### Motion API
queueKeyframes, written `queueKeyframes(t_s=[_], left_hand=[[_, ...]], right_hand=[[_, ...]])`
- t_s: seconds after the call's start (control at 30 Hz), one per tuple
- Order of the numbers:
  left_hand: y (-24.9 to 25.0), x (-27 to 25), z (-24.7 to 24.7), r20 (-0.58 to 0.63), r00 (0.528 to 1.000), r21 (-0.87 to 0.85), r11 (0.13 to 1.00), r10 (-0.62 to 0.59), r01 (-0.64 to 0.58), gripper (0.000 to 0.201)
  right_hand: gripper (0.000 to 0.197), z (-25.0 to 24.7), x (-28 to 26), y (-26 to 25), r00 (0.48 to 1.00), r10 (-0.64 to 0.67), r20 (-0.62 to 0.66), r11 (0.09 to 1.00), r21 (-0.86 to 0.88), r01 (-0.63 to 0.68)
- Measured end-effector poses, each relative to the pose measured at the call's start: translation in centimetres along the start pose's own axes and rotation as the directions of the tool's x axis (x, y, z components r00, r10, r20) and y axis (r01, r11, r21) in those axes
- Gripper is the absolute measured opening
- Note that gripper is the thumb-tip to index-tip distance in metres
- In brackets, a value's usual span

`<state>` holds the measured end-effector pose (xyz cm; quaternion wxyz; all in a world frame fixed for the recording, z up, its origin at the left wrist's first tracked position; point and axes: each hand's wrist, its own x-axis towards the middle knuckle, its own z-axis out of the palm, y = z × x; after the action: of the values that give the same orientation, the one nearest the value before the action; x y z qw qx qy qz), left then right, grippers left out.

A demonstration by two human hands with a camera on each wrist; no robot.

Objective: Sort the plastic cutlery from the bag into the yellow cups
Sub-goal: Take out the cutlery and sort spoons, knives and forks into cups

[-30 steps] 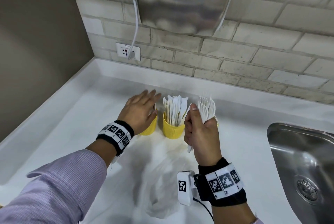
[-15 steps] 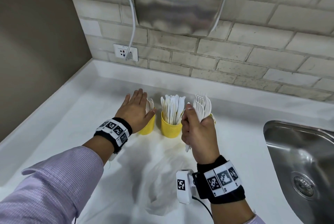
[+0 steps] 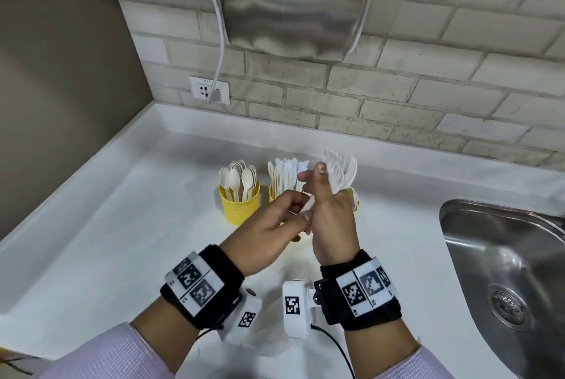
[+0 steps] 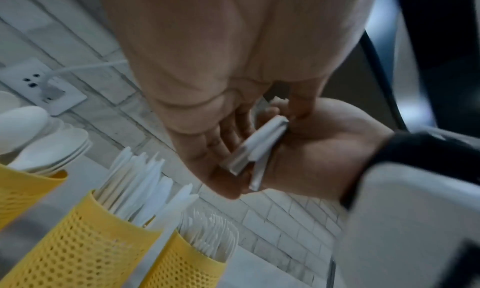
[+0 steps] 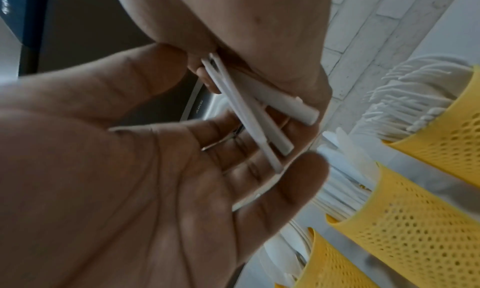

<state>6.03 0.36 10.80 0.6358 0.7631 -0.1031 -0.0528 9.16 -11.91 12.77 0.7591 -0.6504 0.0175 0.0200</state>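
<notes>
Three yellow perforated cups stand in a row on the white counter: one with spoons (image 3: 240, 204), one with knives (image 3: 275, 192) (image 4: 85, 241), and one with forks (image 4: 187, 263) that my right hand mostly hides in the head view. My right hand (image 3: 333, 219) grips a bundle of white plastic forks (image 3: 342, 171) upright, tines up, just in front of the cups. My left hand (image 3: 269, 226) has come in beside it. Its thumb and fingers pinch the lower ends of the fork handles (image 4: 259, 146) (image 5: 249, 120). The clear plastic bag (image 3: 269, 342) lies crumpled on the counter below my wrists.
A steel sink (image 3: 504, 256) is sunk into the counter at the right. A metal hand dryer (image 3: 293, 2) hangs on the brick wall above the cups, its cord running to a wall socket (image 3: 209, 91). A brown side wall closes the left.
My left hand has left the spoon cup and moved right to the fork handles under my right hand. The right hand still holds the fork bundle raised.
</notes>
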Motion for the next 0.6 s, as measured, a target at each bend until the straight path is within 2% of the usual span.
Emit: queueKeyframes(t_s=[0.13,0.27,0.37,0.47,0.53,0.6], left_hand=[[0.6,-0.4,0.9,-0.012,1.0,0.027,1.0,0.013,-0.012,0.03],[1.4,-0.6,1.5,-0.029,1.0,0.044,0.999,-0.012,0.013,0.056],[1.9,-0.4,1.7,-0.028,1.0,0.073,0.997,0.008,-0.006,0.06],[2.3,-0.2,1.8,-0.094,0.994,0.105,0.994,0.047,-0.037,0.043],[2.9,-0.4,1.8,-0.105,0.994,0.105,0.994,0.034,-0.023,0.027],[3.1,-0.5,2.0,-0.107,0.993,0.147,0.989,0.049,-0.033,0.026]], right_hand=[[0.055,0.0,-0.6,0.6,0.996,0.022,0.083,1.0,-0.008,-0.022],[0.066,-0.6,-1.5,-0.2,0.982,0.038,0.187,0.991,-0.132,-0.013],[0.051,-1.3,-1.8,-1.7,0.96,-0.013,0.281,0.99,-0.133,0.052],[0.014,-1.9,-1.0,-2.3,0.962,-0.125,0.243,0.989,-0.041,0.139],[0.031,-2.7,-0.5,-2.7,0.968,-0.186,0.167,0.983,0.023,0.184],[0.045,-3.9,-0.2,-3.7,0.951,-0.295,0.096,0.951,-0.064,0.302]])
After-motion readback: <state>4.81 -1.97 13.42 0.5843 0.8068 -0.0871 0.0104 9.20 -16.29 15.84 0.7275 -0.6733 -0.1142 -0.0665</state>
